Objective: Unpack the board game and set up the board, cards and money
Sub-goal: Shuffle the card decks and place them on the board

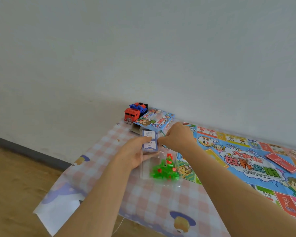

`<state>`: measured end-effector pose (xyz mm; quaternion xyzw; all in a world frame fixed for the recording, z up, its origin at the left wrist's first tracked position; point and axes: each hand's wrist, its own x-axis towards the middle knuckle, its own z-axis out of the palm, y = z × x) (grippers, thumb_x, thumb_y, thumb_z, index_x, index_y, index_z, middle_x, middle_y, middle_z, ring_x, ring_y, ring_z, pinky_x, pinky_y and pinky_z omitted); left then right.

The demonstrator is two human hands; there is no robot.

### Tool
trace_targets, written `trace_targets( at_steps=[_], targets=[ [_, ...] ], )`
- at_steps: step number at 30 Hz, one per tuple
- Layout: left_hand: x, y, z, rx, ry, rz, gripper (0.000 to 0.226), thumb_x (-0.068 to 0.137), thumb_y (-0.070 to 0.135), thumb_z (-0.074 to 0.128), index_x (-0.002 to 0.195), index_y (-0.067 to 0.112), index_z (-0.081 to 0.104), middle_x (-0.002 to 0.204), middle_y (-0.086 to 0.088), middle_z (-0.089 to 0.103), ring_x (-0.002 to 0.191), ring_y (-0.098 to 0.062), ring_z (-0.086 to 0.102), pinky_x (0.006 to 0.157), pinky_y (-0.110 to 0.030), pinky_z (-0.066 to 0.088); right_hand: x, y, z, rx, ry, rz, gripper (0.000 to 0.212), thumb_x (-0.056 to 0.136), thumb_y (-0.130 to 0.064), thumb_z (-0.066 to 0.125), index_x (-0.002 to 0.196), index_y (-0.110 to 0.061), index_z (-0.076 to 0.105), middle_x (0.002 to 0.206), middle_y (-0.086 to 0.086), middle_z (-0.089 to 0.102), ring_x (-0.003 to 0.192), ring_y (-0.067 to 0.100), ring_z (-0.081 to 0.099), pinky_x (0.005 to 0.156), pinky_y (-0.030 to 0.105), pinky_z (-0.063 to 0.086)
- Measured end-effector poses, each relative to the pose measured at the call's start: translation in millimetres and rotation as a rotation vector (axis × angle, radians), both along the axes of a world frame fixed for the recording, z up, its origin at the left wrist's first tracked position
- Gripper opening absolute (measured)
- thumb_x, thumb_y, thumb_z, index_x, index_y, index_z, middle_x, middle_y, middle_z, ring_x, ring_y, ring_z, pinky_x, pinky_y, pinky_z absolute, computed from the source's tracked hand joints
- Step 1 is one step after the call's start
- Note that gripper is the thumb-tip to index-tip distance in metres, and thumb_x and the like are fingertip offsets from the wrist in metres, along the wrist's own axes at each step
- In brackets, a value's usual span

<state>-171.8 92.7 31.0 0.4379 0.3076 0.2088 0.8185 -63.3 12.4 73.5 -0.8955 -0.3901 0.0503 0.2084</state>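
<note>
Rightward, the board (246, 161) lies unfolded on the checked table (109, 168), with the box (155, 120) at the far edge. Left hand (135, 154) grasps a wrapped blue card pack (149, 141) above the table; right hand (177, 136) pinches its wrapper. Green and red pieces (164, 170) lie just below.

Tablecloth (157, 202): smooth, slightly glossy sheet, checked print.
Game board (256, 161): printed paper, smooth, light sheen.
Card deck (149, 142): printed card in clear glossy plastic wrap.
House pieces (164, 170): translucent green and red plastic, glossy.
Game box (155, 119): printed cardboard.
Toy truck (135, 112): glossy plastic.
Floor (15, 177): wood-look, matt.
</note>
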Motion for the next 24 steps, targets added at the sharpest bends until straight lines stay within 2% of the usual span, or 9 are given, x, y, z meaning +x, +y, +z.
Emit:
trace_targets(
  at_steps=[3,6,9,12,15,17,19,21,24],
  targets=[
    [-1,2,0,-0.004,-0.002,0.002,0.010,0.093,0.002,0.050,0.098,0.003,0.058,0.087,-0.017,0.066,0.074,-0.028,0.064,0.056,-0.037,0.058,5,2,4,-0.058,0.016,0.045,0.038,0.075,-0.038,0.073,0.073,-0.004,0.056,0.063,0.007,0.052,0.055,0.017,0.045,0.050,0.026,0.041],
    [-2,3,-2,-0.010,-0.008,-0.006,0.010,0.092,0.001,0.051,0.090,0.006,0.060,0.079,-0.014,0.067,0.072,-0.026,0.064,0.059,-0.038,0.057,9,3,6,-0.110,0.011,0.066,0.048,0.071,-0.041,0.078,0.096,-0.002,0.067,0.090,0.012,0.070,0.076,0.020,0.061,0.072,0.033,0.053],
    [-1,1,-1,0.001,-0.006,-0.013,0.011,0.092,0.001,0.051,0.088,0.007,0.059,0.073,-0.012,0.068,0.071,-0.024,0.064,0.063,-0.037,0.057,8,5,4,-0.127,0.000,0.046,0.047,0.069,-0.044,0.079,0.084,-0.003,0.062,0.075,0.006,0.062,0.063,0.017,0.053,0.056,0.028,0.046],
    [-1,2,-2,-0.003,-0.013,-0.019,0.011,0.093,0.001,0.050,0.090,0.007,0.058,0.081,-0.014,0.065,0.073,-0.024,0.064,0.061,-0.036,0.057,6,7,0,-0.098,0.003,0.015,0.049,0.074,-0.044,0.074,0.061,-0.011,0.040,0.057,0.001,0.039,0.049,0.013,0.036,0.044,0.023,0.030],
    [0,3,-3,-0.005,-0.010,-0.029,0.011,0.093,0.001,0.050,0.091,0.007,0.059,0.072,-0.011,0.068,0.067,-0.022,0.066,0.061,-0.036,0.058,3,4,0,-0.080,0.032,0.025,0.047,0.078,-0.039,0.069,0.058,-0.011,0.037,0.054,0.001,0.035,0.047,0.013,0.033,0.044,0.022,0.028],
    [-1,3,-3,-0.009,-0.010,-0.042,0.011,0.093,0.001,0.049,0.095,0.006,0.059,0.068,-0.010,0.070,0.064,-0.021,0.068,0.061,-0.036,0.058,4,2,-1,-0.066,0.057,0.040,0.039,0.081,-0.034,0.065,0.060,-0.008,0.044,0.054,0.001,0.034,0.047,0.013,0.032,0.046,0.021,0.030],
    [-1,5,-3,-0.009,-0.008,-0.046,0.012,0.093,0.001,0.049,0.099,0.005,0.058,0.075,-0.012,0.070,0.069,-0.023,0.068,0.061,-0.036,0.058,7,3,-2,-0.046,0.065,0.037,0.027,0.082,-0.026,0.060,0.075,-0.001,0.061,0.057,0.002,0.040,0.050,0.013,0.036,0.051,0.023,0.036],
    [-1,5,-3,-0.002,-0.003,-0.051,0.015,0.093,0.001,0.049,0.105,0.004,0.057,0.083,-0.014,0.069,0.073,-0.024,0.067,0.062,-0.036,0.058,10,4,-3,-0.029,0.086,0.021,0.024,0.080,-0.019,0.057,0.088,0.002,0.065,0.063,0.004,0.048,0.055,0.015,0.042,0.056,0.026,0.042],
    [-2,3,-1,0.008,0.012,-0.060,0.017,0.093,0.002,0.049,0.107,0.003,0.058,0.085,-0.015,0.069,0.072,-0.024,0.067,0.065,-0.036,0.058,11,3,-3,-0.014,0.110,0.011,0.015,0.080,-0.016,0.053,0.070,-0.004,0.054,0.057,0.003,0.040,0.051,0.015,0.038,0.055,0.026,0.040]
  ],
)
